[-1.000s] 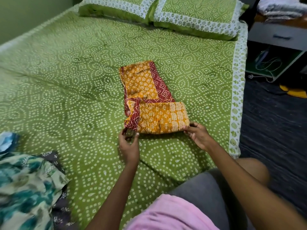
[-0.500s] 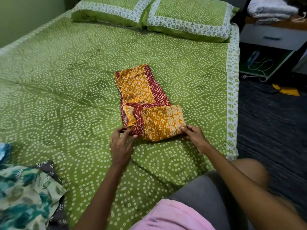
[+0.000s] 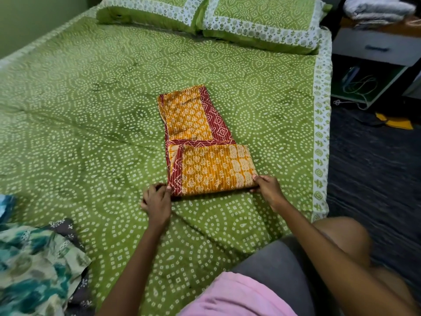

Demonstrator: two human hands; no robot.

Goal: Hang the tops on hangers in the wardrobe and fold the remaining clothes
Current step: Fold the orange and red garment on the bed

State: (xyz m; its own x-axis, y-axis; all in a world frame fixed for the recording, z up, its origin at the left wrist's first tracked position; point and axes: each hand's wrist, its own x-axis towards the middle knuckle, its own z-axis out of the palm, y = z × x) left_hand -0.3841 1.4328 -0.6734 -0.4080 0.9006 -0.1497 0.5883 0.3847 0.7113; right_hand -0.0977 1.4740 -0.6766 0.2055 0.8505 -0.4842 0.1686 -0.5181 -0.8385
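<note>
On the green bedspread (image 3: pixel 91 115), the orange-and-maroon printed garment (image 3: pixel 205 153) lies part-folded. Since a second ago its near fold sits squarer. Left hand (image 3: pixel 157 201) and right hand (image 3: pixel 267 190) pinch the near corners; another fold likely follows.

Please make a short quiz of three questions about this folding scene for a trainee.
1. True or false: the orange cloth lies on the green bed.
2. Which hand grips the cloth's near right corner? A) left hand B) right hand
3. Fill in: the teal floral garment lies at the bed's near ____ side.

Key: 1 true; 2 B; 3 left.
</note>
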